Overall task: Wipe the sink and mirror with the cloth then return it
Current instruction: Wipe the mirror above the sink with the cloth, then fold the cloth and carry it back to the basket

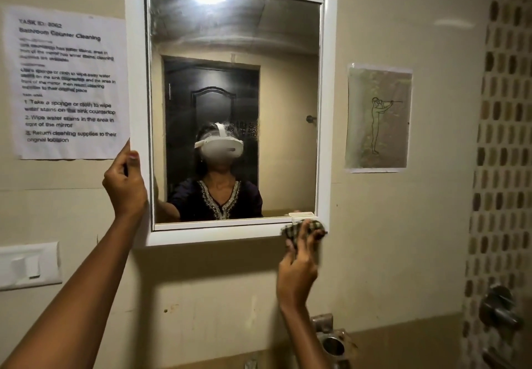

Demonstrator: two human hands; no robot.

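A white-framed mirror [138, 51] hangs on the beige wall ahead of me. My left hand [124, 184] grips the frame's left edge low down, thumb on the front of it. My right hand [299, 265] holds a bunched dark-and-light checked cloth [313, 227] pressed against the frame's lower right corner. The glass shows streaky haze near its top. The sink is out of view.
A printed task sheet [67, 80] is taped left of the mirror, above a white switch plate [28, 265]. A line drawing on paper [377, 118] hangs to the right. Metal tap fittings [331, 340] sit below, and a shower valve [499, 308] on the mosaic strip.
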